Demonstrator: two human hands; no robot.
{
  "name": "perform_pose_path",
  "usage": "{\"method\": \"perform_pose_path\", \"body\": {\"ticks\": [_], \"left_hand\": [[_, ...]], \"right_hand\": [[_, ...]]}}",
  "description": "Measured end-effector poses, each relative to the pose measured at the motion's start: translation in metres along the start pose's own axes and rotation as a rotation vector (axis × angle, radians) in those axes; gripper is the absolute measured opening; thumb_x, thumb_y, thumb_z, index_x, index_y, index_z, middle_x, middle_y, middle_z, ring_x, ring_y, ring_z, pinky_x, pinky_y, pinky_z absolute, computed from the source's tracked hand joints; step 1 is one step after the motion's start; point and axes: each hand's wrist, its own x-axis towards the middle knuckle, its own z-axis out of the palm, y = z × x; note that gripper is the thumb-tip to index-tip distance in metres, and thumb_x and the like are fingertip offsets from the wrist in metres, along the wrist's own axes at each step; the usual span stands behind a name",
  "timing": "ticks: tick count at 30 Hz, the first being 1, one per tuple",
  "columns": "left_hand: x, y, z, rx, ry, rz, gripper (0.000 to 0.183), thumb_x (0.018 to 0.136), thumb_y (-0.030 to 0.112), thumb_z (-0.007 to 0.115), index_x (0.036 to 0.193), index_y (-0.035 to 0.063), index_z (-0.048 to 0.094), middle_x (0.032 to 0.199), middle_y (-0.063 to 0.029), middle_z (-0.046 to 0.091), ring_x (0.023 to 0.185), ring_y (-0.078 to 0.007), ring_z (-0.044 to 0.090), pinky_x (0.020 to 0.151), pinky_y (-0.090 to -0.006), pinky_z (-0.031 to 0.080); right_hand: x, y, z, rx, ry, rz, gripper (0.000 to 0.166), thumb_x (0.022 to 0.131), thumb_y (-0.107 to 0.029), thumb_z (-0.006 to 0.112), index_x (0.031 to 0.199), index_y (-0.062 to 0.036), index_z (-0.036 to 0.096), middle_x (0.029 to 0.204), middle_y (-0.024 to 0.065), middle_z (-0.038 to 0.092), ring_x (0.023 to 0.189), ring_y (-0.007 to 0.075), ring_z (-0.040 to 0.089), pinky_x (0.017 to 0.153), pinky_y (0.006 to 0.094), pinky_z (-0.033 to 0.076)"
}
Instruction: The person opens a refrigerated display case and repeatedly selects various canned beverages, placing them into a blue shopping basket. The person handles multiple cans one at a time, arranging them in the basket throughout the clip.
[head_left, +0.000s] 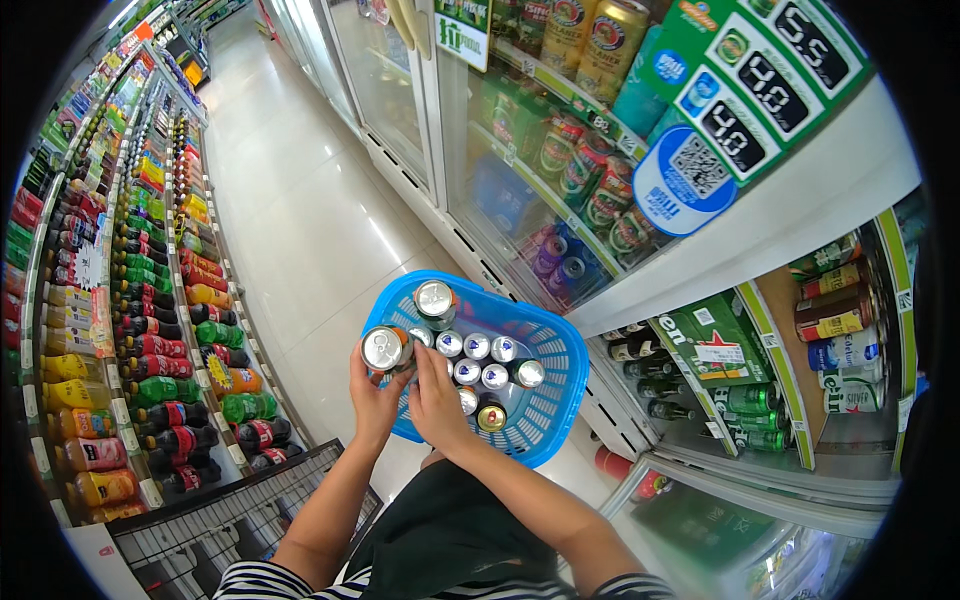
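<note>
My left hand (373, 405) is closed around a drink can (385, 349), its silver lid and pull tab facing up, over the left rim of a blue plastic basket (570, 352). Close against the can's right side is my right hand (441, 409), fingers together; whether it also grips the can is hidden. Another large can (435, 300) stands at the basket's far left corner. Several slimmer silver-topped cans (477, 346) stand upright inside the basket. Nearer me in it is a can with a gold-rimmed dark top (492, 417).
A glass-door cooler (555, 150) with beer cans lines the right side. Its near door (750, 247) stands open beside shelves of bottles and cans (750, 405). Bottled drinks (157, 367) fill the left shelves above a black wire rack (247, 502). A tiled aisle (300, 195) runs between.
</note>
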Motion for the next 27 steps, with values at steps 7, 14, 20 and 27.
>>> {"method": "perform_pose_path", "body": {"ticks": [7,14,20,27], "left_hand": [[0.029,-0.069,-0.003,-0.062,0.036,-0.064,0.076,0.074,-0.013,0.074,0.14,0.0042,0.042,0.133,-0.0102,0.052,0.127,-0.0242,0.054,0.102,-0.0398,0.052],[0.036,-0.078,0.008,-0.059,0.004,-0.006,0.073,0.076,-0.01,0.074,0.139,0.0037,0.041,0.133,-0.0107,0.052,0.126,-0.0241,0.055,0.101,-0.0377,0.052],[0.04,-0.071,0.012,0.029,-0.014,0.006,0.072,0.076,-0.008,0.076,0.139,0.0028,0.041,0.132,-0.0111,0.052,0.125,-0.024,0.055,0.101,-0.0372,0.053],[0.039,-0.083,0.016,0.072,-0.023,0.034,0.074,0.075,-0.007,0.079,0.138,0.0018,0.042,0.13,-0.0129,0.052,0.123,-0.0253,0.056,0.1,-0.0373,0.053]], "right_hand": [[0.014,0.043,0.04,-0.051,-0.014,0.062,0.058,0.092,0.002,0.052,0.146,0.0086,0.033,0.141,0.0292,0.041,0.127,0.0468,0.049,0.102,0.0472,0.046],[0.015,0.06,0.042,-0.062,0.005,0.062,0.059,0.091,0.004,0.051,0.145,0.0119,0.032,0.141,0.0324,0.041,0.128,0.0487,0.047,0.106,0.0483,0.043],[0.015,0.066,0.041,-0.083,0.026,0.068,0.061,0.089,0.004,0.052,0.146,0.0119,0.03,0.14,0.0332,0.04,0.127,0.0498,0.047,0.106,0.0488,0.043],[0.014,0.068,0.035,-0.05,0.024,0.131,0.062,0.089,0.003,0.054,0.146,0.0097,0.031,0.139,0.0318,0.041,0.125,0.049,0.048,0.103,0.0485,0.044]]}}
